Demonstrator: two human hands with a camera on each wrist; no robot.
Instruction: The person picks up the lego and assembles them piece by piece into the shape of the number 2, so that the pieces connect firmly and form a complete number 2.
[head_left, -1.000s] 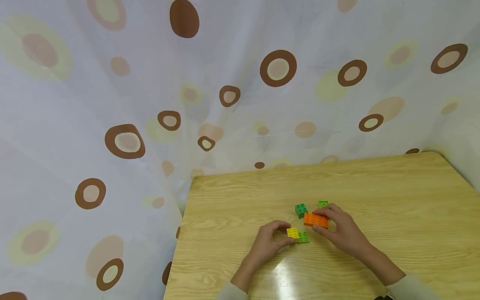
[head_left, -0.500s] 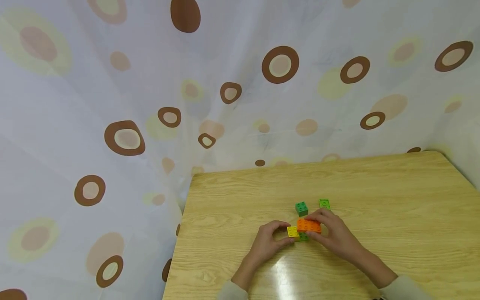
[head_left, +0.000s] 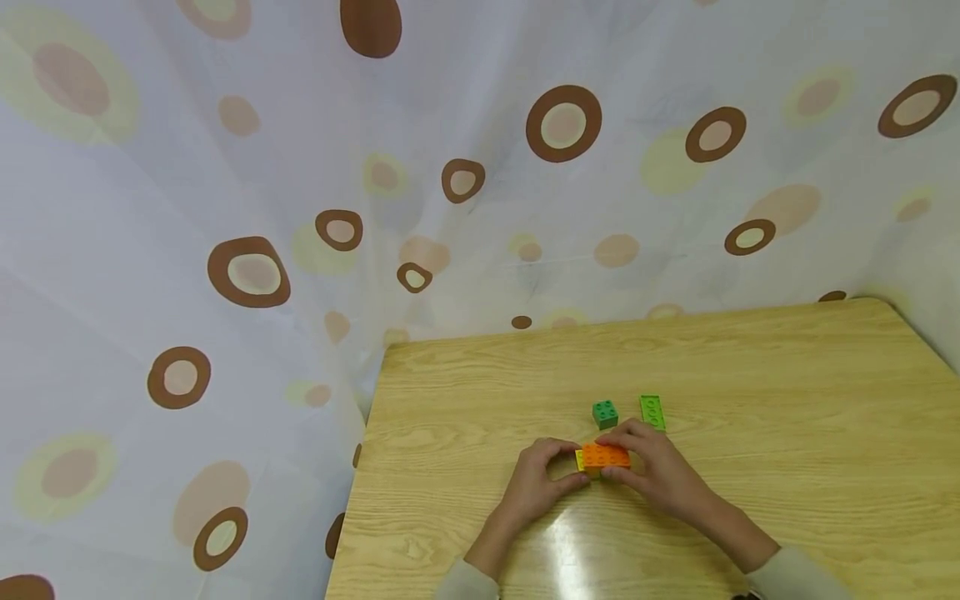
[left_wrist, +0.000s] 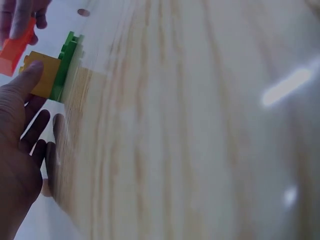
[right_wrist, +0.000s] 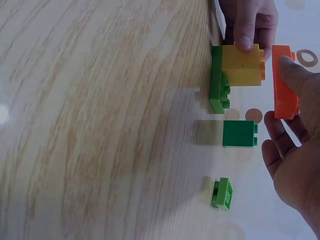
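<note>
Pinches a smooth, long orange brick in the right hand, just above the studs of a boxy yellow block pinched by the left hand on a flat green plate. Beyond the right hand, on the wood-grained table: a squarish dark-green brick and a hollow-faced lime plate. Mostly hidden in the head view: yellow block and green plate, under the orange brick.

Wood-grain table before a pale sheet spotted in brown, tan and yellow; a bright reflection streaks the near part of the table.
</note>
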